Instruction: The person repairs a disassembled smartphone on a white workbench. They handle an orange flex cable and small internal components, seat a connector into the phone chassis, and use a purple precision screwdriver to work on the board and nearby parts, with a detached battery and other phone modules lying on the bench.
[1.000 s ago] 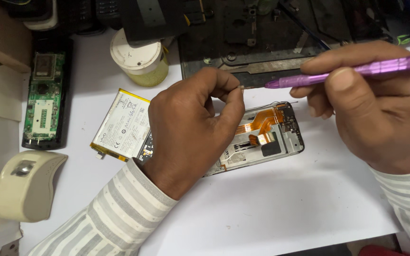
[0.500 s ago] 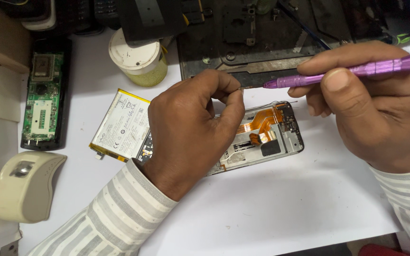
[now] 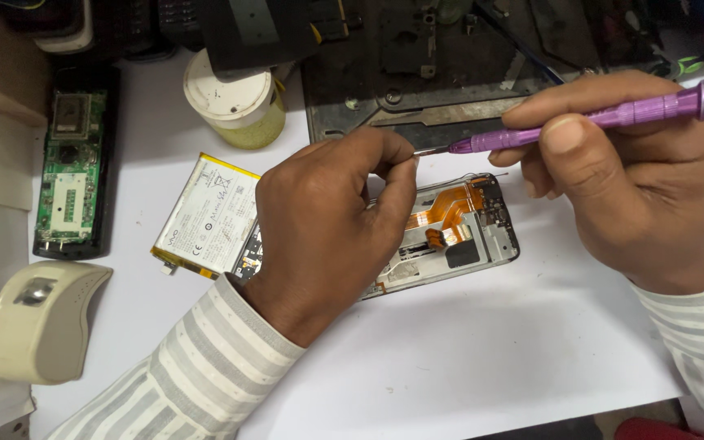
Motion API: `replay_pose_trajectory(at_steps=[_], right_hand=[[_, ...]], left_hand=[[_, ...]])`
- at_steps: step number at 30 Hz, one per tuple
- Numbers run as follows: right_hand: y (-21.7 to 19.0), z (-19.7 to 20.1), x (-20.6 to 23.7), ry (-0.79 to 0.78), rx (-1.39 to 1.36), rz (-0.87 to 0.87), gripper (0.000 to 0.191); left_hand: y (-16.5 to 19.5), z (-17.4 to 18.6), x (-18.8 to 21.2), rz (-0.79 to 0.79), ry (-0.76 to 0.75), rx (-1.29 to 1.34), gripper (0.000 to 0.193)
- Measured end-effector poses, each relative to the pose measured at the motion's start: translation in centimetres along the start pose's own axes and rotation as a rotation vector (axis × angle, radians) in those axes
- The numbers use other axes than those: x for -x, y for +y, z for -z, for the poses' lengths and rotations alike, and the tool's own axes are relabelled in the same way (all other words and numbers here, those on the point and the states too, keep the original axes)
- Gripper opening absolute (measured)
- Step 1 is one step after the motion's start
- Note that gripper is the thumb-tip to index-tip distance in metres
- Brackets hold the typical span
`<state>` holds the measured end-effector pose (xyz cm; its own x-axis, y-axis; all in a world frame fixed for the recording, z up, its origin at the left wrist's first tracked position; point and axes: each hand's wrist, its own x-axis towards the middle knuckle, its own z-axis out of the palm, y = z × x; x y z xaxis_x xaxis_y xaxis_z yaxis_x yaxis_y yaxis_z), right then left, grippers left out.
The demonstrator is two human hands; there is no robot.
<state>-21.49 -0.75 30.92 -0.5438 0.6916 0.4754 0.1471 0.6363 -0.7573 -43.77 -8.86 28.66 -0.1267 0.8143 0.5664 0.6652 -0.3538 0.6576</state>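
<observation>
right hand (image 3: 637, 187) fingers clamped on a purple screwdriver (image 3: 588, 122), its tip meeting the pinched-together fingertips of the left hand (image 3: 327, 228) above an opened smartphone (image 3: 458, 232).

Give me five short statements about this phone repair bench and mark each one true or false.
1. The right hand holds a purple screwdriver. True.
2. The left hand rests over the opened phone. True.
3. The battery sits inside the phone. False: it lies on the table, to the phone's left.
4. The screwdriver tip points at the left hand's fingertips. True.
5. The green circuit board lies right of the phone. False: far left.
</observation>
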Motion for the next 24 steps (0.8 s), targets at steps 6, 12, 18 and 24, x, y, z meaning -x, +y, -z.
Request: replay_pose_trajectory(at_steps=[6,12,18,24], right_hand=[[0.4,0.2,0.2,0.029,-0.05,0.009,0.028],[0.5,0.8,0.4,0.048,-0.068,0.002,0.029],[0.1,1.7,1.2,0.102,0.015,-0.063,0.031],[0.2,2.5,1.1,0.09,0.099,-0.115,0.028]], left_hand=[[0.1,0.2,-0.1,0.015,-0.013,-0.012,0.01],[0.0,0.1,-0.2,0.01,-0.02,-0.03,0.019],[0.0,0.4,-0.1,-0.091,-0.146,0.02,0.017],[0.4,0.4,-0.2,-0.175,-0.391,0.157,0.02]])
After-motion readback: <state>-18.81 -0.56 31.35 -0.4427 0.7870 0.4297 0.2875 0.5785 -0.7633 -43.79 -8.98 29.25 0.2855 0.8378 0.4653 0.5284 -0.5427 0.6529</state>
